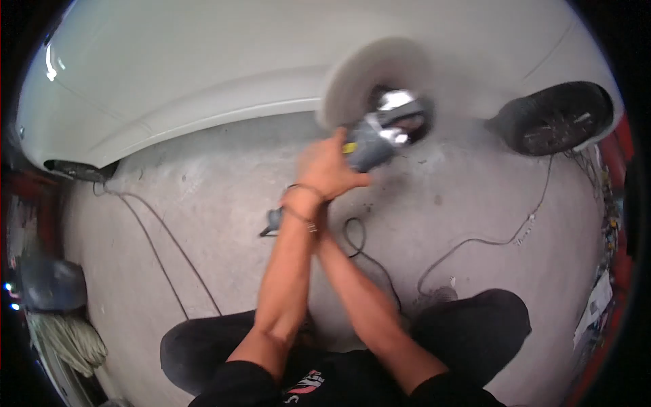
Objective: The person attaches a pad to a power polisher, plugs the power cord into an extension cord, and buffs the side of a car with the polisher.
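My left hand (325, 168) is wrapped round the dark grey body of a rotary polisher (371, 146), its thumb pointing right. A broad, pale round polishing pad (347, 80) sits on the polisher's head, blurred by motion. The pad overlaps the lower side of a white car (203, 54); whether all of its face touches the panel I cannot tell. My right arm crosses beneath the left one. Behind my left wrist, my right hand (322, 216) is at the polisher's rear part, with its fingers hidden. The tool's tail end pokes out to the left of my wrists.
A dark cord (369, 254) loops on the concrete floor (224, 203) below the polisher. Another line (475, 240) runs to the car's right wheel (559, 119), and two cables (159, 230) lie at left. My bent knees flank my arms. Clutter lines both side edges.
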A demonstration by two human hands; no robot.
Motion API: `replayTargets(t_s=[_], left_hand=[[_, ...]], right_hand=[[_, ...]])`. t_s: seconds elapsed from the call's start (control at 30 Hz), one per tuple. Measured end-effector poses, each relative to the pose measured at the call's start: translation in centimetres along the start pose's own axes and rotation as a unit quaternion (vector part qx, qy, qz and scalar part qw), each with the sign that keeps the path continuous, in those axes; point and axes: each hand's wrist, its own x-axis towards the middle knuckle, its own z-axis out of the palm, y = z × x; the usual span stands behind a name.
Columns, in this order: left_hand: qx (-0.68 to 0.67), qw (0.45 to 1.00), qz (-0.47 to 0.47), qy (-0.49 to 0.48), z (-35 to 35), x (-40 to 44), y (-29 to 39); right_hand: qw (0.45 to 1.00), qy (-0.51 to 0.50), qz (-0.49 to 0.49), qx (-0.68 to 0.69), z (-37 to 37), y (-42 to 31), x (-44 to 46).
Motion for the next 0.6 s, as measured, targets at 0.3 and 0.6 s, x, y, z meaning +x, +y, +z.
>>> replayTargets(t_s=[0.3,0.6], left_hand=[[-0.165,0.984,-0.024,0.062,-4.9,-3.8,-7.6],[-0.306,0.951,0.03,-0.042,3.2,0.1,-3.0]], right_hand=[[0.932,0.274,-0.121,-0.203,14.2,6.8,3.0],[0.806,0.372,-0.215,-0.408,13.7,-3.5,-2.5]])
